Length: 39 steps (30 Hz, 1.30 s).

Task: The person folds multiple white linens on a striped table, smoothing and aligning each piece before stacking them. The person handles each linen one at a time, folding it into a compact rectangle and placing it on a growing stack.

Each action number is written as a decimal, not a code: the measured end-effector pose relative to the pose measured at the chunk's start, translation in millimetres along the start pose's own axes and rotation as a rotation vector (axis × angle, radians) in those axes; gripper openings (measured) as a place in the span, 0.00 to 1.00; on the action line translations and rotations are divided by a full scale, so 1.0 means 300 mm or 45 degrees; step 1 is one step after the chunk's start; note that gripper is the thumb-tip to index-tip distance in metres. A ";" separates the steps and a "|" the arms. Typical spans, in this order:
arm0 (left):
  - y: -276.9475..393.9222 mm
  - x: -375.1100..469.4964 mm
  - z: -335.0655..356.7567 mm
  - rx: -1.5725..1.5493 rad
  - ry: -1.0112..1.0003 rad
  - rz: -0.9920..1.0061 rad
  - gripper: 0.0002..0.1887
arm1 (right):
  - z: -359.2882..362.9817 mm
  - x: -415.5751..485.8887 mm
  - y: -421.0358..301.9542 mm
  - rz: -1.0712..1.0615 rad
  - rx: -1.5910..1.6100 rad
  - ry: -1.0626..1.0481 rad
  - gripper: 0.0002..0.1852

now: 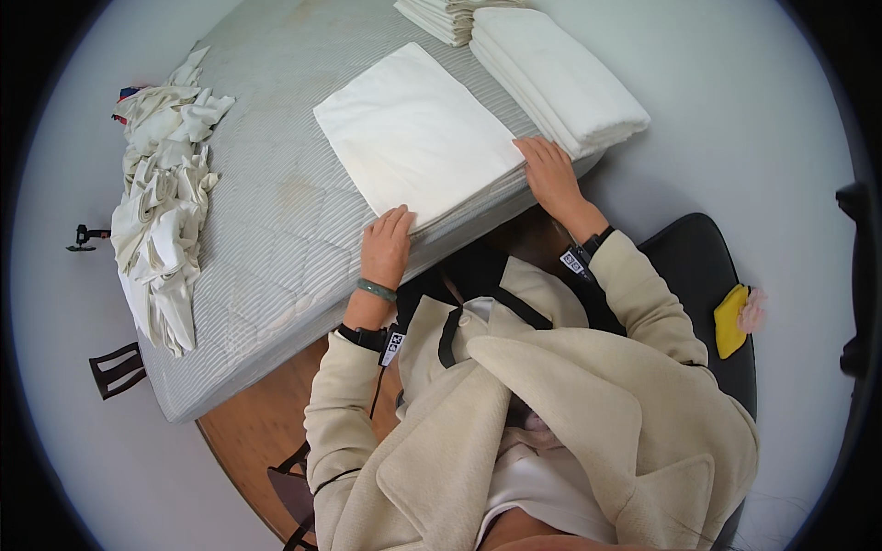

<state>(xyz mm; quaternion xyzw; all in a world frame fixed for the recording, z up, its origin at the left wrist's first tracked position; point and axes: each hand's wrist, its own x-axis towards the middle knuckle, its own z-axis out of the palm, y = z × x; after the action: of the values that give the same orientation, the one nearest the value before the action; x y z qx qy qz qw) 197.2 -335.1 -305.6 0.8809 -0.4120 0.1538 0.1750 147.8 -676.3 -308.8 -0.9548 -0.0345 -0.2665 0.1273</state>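
Observation:
A square white folded cloth [420,131] lies flat on a striped mattress [275,241] before me, with more layers showing under its near edge. My left hand [387,244] touches its near left corner, fingers together on top. At the near right corner, my right hand [553,180] lies with its fingers over the edge, close to a thick folded white towel-like stack [558,76]. Both thumbs are hidden, so I cannot tell whether either hand pinches the cloth.
Crumpled white cloths [162,206] lie heaped along the mattress's left side. Another pile of folded cloths [444,17] sits at the far edge. A black chair [696,255] holds a yellow item [730,321] at right. Wooden flooring [269,413] and a dark chair [295,485] show below left.

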 end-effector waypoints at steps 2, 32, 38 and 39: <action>-0.011 0.000 0.004 0.000 0.021 -0.022 0.25 | 0.003 -0.001 -0.002 0.005 0.018 0.002 0.23; 0.160 -0.359 -0.434 -1.105 0.412 -0.853 0.06 | -0.325 -0.074 -0.266 0.242 1.198 -0.318 0.08; 0.082 -0.249 -0.438 -1.167 0.707 -0.860 0.08 | -0.293 0.066 -0.307 0.324 1.284 -0.275 0.10; 0.060 -0.225 -0.437 -1.168 0.705 -0.859 0.08 | -0.280 0.095 -0.310 0.336 1.292 -0.254 0.11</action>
<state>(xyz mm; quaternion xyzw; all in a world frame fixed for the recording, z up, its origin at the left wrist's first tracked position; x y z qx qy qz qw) 125.1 -243.5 -213.4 0.7255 -0.0750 0.1201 0.6735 117.7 -608.5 -204.0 -0.7901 -0.0505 -0.1060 0.6016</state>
